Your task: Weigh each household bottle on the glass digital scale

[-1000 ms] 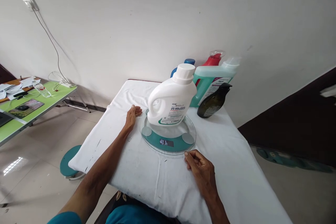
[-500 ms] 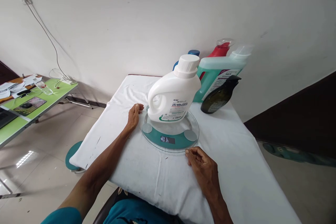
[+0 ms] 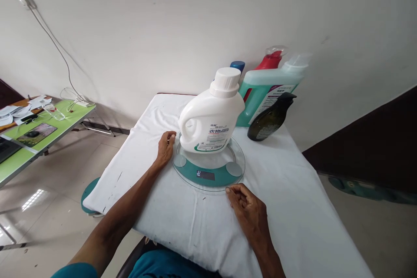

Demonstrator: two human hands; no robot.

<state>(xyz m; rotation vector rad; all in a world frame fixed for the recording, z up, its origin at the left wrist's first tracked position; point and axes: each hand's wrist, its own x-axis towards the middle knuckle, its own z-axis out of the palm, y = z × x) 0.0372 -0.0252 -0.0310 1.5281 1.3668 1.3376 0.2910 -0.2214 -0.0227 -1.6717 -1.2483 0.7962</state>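
The large white plastic jug (image 3: 211, 115) on the round teal-and-clear glass scale (image 3: 221, 177) could rock if the left hand (image 3: 165, 148), fingers loosely bent, or right hand (image 3: 249, 210), fingers narrowly curled, jolts the scale, though I cannot tell whether either grips it

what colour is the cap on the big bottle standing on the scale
White cap, head view.

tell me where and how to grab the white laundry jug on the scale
The white laundry jug is probably best gripped by its loop handle, coming from the left. The handle faces that side, with a visible opening to hook through, and the left hand is nearest. The green jug stands behind its right side.
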